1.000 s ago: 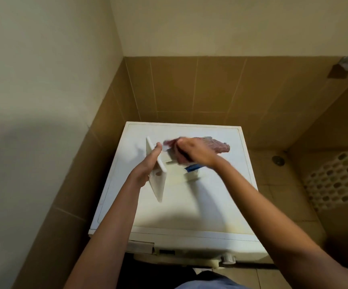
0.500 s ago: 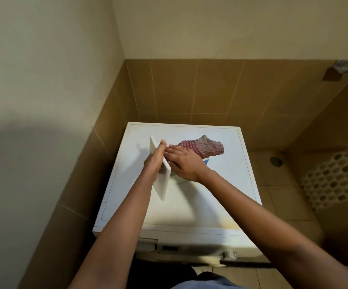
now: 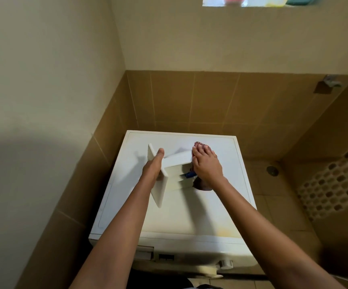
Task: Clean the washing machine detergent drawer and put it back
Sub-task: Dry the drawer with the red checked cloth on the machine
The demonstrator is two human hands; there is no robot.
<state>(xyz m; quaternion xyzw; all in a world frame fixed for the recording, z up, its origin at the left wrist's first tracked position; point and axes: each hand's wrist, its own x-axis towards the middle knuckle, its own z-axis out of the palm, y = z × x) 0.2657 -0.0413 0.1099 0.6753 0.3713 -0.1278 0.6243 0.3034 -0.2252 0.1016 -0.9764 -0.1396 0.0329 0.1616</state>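
White washer top (image 3: pixel 189 213) in tan-tiled corner (image 3: pixel 168 101), left fingers (image 3: pixel 160 152) gripping drawer (image 3: pixel 178 159), right fingers (image 3: pixel 200 153) flat on cloth (image 3: pixel 199 144)

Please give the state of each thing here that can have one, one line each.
Detergent drawer: out of the machine, resting on its top.
Washing machine: drawer not in place.
Checked cloth: pressed against the drawer's rear.
Left hand: grips the drawer's front panel.
Right hand: flat on the cloth, fingers straight.

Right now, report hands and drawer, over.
Left hand grips detergent drawer by front panel. Right hand presses checked cloth on drawer. Drawer out, atop washing machine; nothing blocking.
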